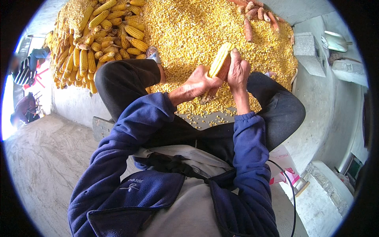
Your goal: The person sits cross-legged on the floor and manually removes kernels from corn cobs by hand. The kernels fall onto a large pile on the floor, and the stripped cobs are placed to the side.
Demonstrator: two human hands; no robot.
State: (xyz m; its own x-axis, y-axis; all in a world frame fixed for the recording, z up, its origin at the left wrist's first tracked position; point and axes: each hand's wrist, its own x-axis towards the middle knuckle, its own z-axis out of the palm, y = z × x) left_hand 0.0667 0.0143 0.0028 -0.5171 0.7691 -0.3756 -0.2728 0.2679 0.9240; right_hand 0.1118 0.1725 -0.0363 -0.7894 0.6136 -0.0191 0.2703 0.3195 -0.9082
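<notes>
Between my two hands is a dried corn cob (219, 60), tilted with its upper end away from me. Yellow kernels still cover its left face, while a strip along its right side shows bare reddish core. My left hand (201, 81) grips the lower end. My right hand (238, 66) holds the right side, its thumb pressed near the upper tip. A reddish cob end (208, 96) pokes out below my left hand; whether it is a separate cob I cannot tell. Under both hands spreads a wide heap of loose corn kernels (189, 35).
Unshelled corn cobs (100, 44) are piled high at the left. Stripped reddish cobs (248, 29) lie on the kernels at upper right. A grey concrete block (309, 53) stands right of the heap. A black cable (291, 189) runs at my right. Two people are at far left.
</notes>
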